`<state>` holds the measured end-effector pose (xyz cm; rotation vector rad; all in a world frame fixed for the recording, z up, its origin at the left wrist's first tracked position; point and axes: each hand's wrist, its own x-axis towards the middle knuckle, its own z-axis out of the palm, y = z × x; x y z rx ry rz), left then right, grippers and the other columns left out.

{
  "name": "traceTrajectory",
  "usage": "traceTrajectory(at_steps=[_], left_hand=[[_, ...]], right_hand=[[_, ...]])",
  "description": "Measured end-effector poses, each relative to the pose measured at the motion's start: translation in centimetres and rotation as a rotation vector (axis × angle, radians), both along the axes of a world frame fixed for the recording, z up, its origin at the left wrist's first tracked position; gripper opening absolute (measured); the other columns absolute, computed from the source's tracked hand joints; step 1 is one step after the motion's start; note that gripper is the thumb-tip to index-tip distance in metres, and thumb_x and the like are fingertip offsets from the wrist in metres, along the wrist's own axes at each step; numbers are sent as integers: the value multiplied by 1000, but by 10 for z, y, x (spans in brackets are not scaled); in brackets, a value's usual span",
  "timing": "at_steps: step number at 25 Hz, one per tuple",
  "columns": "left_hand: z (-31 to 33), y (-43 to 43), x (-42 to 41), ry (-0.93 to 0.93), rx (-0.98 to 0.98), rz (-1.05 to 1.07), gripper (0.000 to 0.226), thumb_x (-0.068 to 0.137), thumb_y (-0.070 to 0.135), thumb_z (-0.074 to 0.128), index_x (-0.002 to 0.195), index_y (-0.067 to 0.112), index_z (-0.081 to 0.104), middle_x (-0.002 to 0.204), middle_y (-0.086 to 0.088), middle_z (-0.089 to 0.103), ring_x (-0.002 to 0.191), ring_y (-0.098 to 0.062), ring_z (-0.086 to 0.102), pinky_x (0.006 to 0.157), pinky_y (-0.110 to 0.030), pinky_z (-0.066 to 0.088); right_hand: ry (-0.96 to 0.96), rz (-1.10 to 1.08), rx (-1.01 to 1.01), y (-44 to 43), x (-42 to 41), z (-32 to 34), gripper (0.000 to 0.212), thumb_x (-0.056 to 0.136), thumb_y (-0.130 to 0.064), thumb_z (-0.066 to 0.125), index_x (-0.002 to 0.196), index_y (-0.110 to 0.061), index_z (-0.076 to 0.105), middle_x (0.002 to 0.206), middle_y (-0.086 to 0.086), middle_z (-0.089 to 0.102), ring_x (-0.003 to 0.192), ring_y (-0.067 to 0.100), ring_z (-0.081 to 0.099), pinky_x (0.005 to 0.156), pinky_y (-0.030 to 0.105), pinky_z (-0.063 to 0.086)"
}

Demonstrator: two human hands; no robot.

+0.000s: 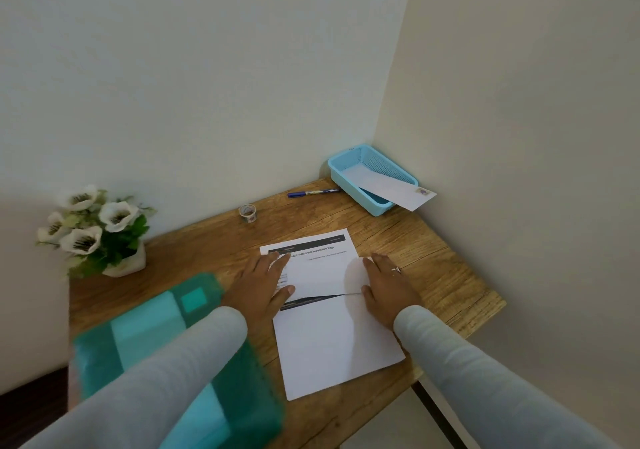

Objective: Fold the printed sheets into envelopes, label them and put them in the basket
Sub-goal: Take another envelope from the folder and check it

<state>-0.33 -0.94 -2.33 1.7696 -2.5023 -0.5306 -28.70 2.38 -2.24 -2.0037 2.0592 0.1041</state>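
1. On the wooden table (pixel 433 251), I see the left hand (pixel 259 284) lying flat, fingers straight, pressing the left edge of the printed sheet (pixel 332 341).
2. The right hand (pixel 388 287) lies flat too, fingers straight, on the sheet's right edge; neither hand curls round anything.
3. Between the hands a white flap (pixel 318 278) lies folded over the sheet's middle, with printed lines showing beyond it.
4. A teal folder (pixel 149 327) sits just left of the sheet, under the left sleeve.
5. Farther back lie a tape roll (pixel 247 213) and a pen (pixel 311 193).
6. In the far right corner, the blue basket (pixel 341 178) holds one envelope (pixel 391 188), which sticks out over its rim.
7. A pot of flowers (pixel 100 233) stands at the far left.
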Motion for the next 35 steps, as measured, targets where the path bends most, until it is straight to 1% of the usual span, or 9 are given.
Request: traceTrajectory(at_steps=[6, 11, 15, 18, 21, 24, 27, 30, 35], left_hand=[[19, 72, 99, 202, -50, -7, 42, 102, 44, 50, 143, 30, 51, 146, 7, 46, 137, -19, 38, 109, -37, 38], [10, 133, 166, 68, 182, -93, 33, 103, 33, 55, 135, 35, 56, 139, 5, 48, 134, -20, 41, 111, -38, 36], [5, 169, 177, -6, 240, -133, 58, 89, 52, 66, 142, 37, 49, 154, 2, 31, 143, -24, 26, 118, -41, 30], [7, 176, 171, -43, 193, -103, 73, 81, 60, 68, 145, 37, 42, 158, 3, 26, 146, -24, 22, 118, -44, 32], [2, 187, 169, -106, 172, -111, 92, 74, 69, 68, 152, 35, 32, 163, -1, 17, 151, -27, 13, 121, -48, 26], [-11, 203, 166, -208, 134, -145, 112, 72, 82, 61, 160, 29, 15, 168, -6, -2, 155, -32, -2, 125, -52, 11], [-15, 208, 164, -261, 58, -153, 102, 84, 81, 48, 162, 28, 8, 170, -8, -8, 156, -31, -8, 126, -53, 5], [-8, 212, 159, -285, 17, -166, 83, 94, 65, 49, 161, 26, 18, 169, -6, 8, 154, -33, 8, 124, -54, 18], [11, 218, 149, -325, 31, -241, 65, 91, 26, 61, 151, 17, 37, 153, -9, 32, 135, -33, 36, 98, -47, 51]], right_hand=[[-301, 0, -79, 66, 110, 38, 48, 104, -35, 54, 150, -31, 44, 156, -5, 47, 139, 24, 49, 114, 41, 42], [-421, 217, 99, 129, 195, 37, 38, 104, -29, 55, 141, -25, 59, 142, 2, 63, 126, 25, 60, 108, 39, 49], [-316, 304, 132, 167, 233, 27, 33, 104, -36, 52, 132, -28, 66, 134, 0, 67, 119, 25, 62, 104, 39, 50], [-301, 278, 152, 171, 234, 30, 29, 103, -44, 51, 96, -26, 73, 99, 0, 71, 91, 22, 65, 77, 33, 50], [-290, 241, 188, 179, 225, 35, 44, 99, -53, 55, 67, -23, 58, 70, -2, 60, 65, 18, 57, 56, 28, 38], [-252, 276, 251, 192, 213, 34, 26, 95, -48, 62, 98, -26, 75, 96, -4, 73, 87, 19, 68, 77, 32, 54], [-213, 347, 187, 208, 207, 23, 35, 97, -37, 60, 130, -29, 67, 122, -2, 64, 111, 23, 62, 95, 39, 52], [-172, 377, 88, 217, 207, 9, 45, 98, -34, 56, 143, -30, 56, 128, 1, 60, 116, 27, 57, 98, 40, 49], [-110, 416, 34, 217, 210, -2, 51, 99, -37, 50, 150, -31, 45, 130, 1, 58, 117, 29, 57, 99, 42, 50]])
